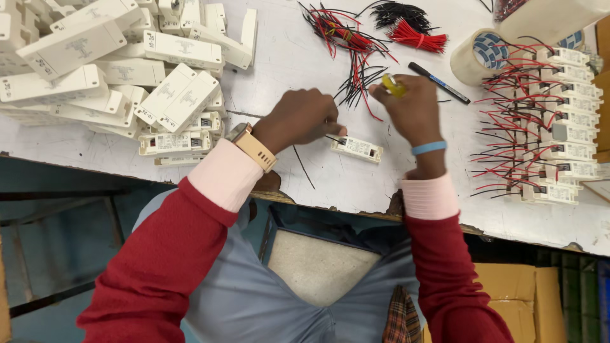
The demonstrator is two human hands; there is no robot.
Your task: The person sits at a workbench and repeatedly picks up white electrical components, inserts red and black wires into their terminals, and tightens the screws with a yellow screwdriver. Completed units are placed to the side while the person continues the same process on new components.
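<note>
**Two hands at a small white module on a worn white bench**

The left hand [298,119] is curled, its fingertips pressed together on the end of a thin black wire [332,138] that runs into the near end of a small white module [357,148]; the module lies flat on the table [356,184], just under and between the two hands, its long side slanting down to the right. The right hand [412,108] is closed around a small yellow-handled tool [393,85], whose tip pokes out above the knuckles; whether the tool touches the module cannot be told. A tan watch [253,146] sits on the left wrist; a blue band [429,148] circles the right; both arms wear red sleeves with pink cuffs.

A loose black wire [303,166] lies on the table near the front edge, beside the left wrist. Behind the hands spreads a tangle of red and black wires [356,51]; further back, a bound red bundle [418,35] and a black bundle [400,13]. A black pen [440,83] lies slantwise just right of the right hand; beyond it stands a roll of tape [475,57]. On the right, a stack of white modules with red and black leads [556,127] fitted; on the left, well apart, a heap of white casings [114,70].
</note>
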